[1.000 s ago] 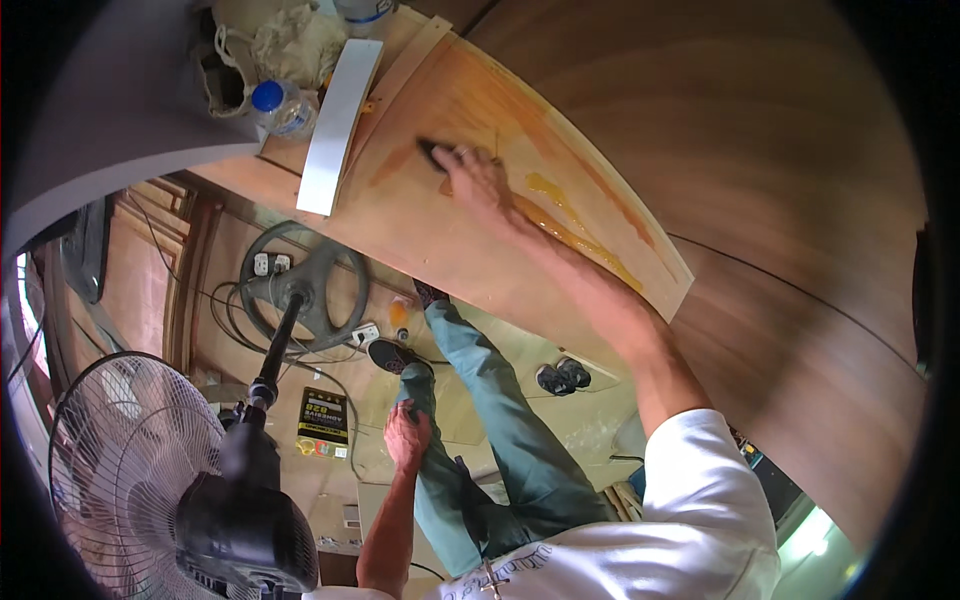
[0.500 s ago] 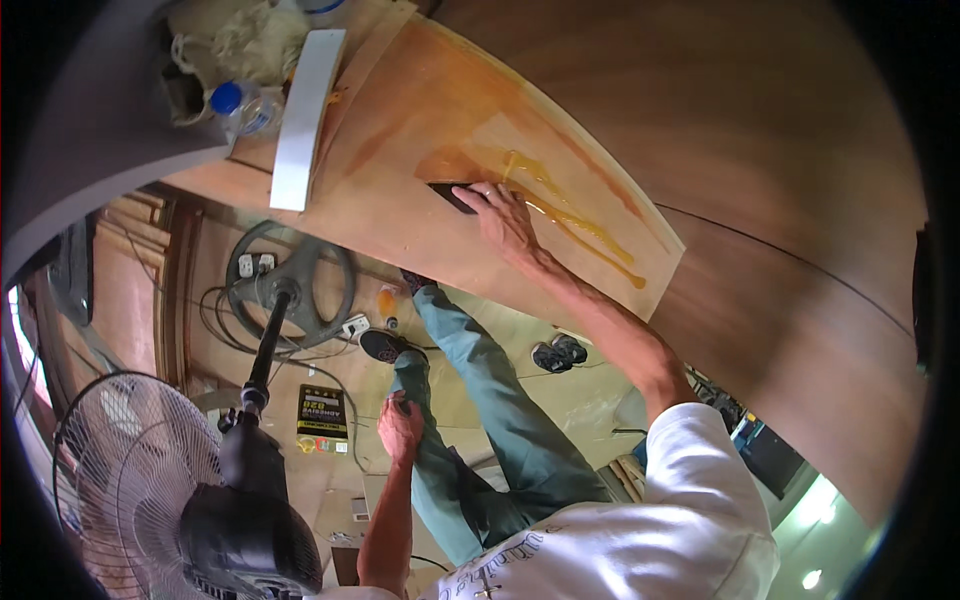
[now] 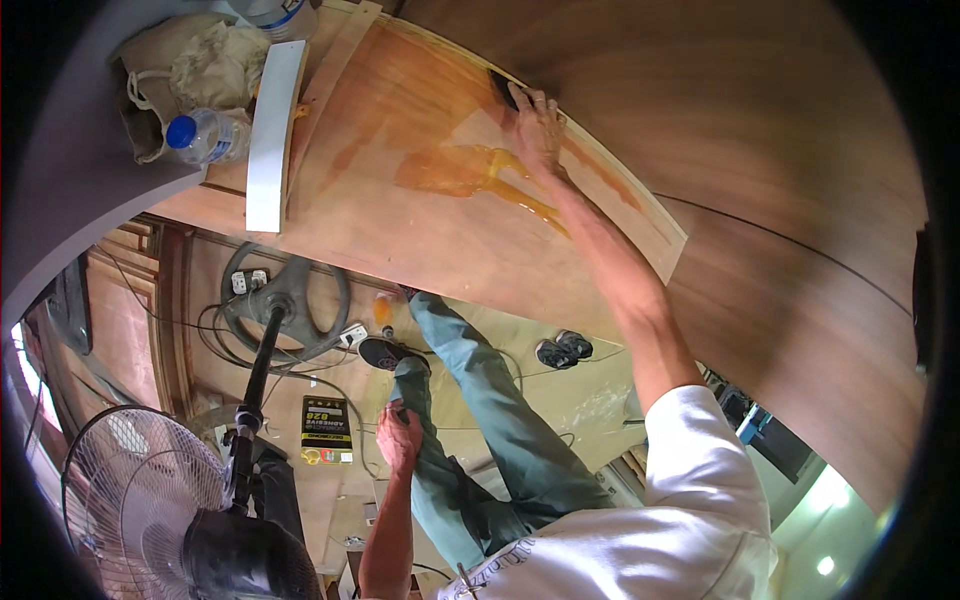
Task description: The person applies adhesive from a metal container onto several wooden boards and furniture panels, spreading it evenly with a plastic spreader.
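Observation:
My right hand grips a flat black spreader and presses it down by the far edge of a thin wooden board. Amber glue lies on the board in a wide smear, with a thicker wet trail running toward my forearm. Orange-brown streaks stain other parts of the surface. Lower down, my left hand rests by my knee, its fingers curled around something small and dark that I cannot make out.
A white strip, a blue-capped bottle and a cloth bag are at the board's left. Below stand a fan, cables, a power strip, a black-and-yellow can and dark shoes.
My right hand has moved the spreader away from the board's middle to its far edge. The glue there is spread wider, and the long trail looks shorter. My left hand stays by my knee.

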`<state>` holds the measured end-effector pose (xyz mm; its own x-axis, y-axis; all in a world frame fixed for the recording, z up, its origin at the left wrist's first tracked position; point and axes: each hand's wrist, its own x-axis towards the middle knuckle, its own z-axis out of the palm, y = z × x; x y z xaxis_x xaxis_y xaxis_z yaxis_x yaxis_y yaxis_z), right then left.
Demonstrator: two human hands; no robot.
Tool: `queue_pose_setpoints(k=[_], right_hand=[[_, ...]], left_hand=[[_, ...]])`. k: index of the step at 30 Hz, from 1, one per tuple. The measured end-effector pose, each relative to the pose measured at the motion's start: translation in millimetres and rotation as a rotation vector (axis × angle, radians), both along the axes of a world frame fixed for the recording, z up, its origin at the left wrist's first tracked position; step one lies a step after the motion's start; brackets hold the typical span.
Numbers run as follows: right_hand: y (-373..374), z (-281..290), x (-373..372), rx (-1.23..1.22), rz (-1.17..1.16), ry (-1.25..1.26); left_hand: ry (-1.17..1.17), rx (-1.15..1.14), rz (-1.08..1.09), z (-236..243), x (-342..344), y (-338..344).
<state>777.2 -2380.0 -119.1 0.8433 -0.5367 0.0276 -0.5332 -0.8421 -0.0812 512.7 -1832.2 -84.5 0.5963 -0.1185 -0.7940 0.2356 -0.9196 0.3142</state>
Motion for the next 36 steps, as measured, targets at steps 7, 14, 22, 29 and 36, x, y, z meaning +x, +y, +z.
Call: queue_pose_setpoints(k=[7, 14, 22, 29, 36], right_hand=[[-3.1, -20.2, -6.0, -0.052, -0.028, -0.069], [-4.5, -28.8, -6.8, -0.131, -0.001, -0.065], [41.3, -2.3, -59.4, 0.152, 0.135, 0.097], [-30.8, 0.0, -83.2, -0.014, 0.074, -0.070], [-43.6, -26.3, -87.0, -0.109, 0.005, -0.070]], left_hand=[[-0.025, -0.018, -0.013, 1.4, 1.4, -0.1], [-0.052, -0.019, -0.005, 4.5, 3.0, -5.9], [-0.002, 0.016, -0.016, 5.9, 8.1, -5.8], [-0.060, -0.056, -0.007, 3.0, -0.1, -1.6], [-0.077, -0.042, -0.027, 2.6, -1.1, -2.0]])
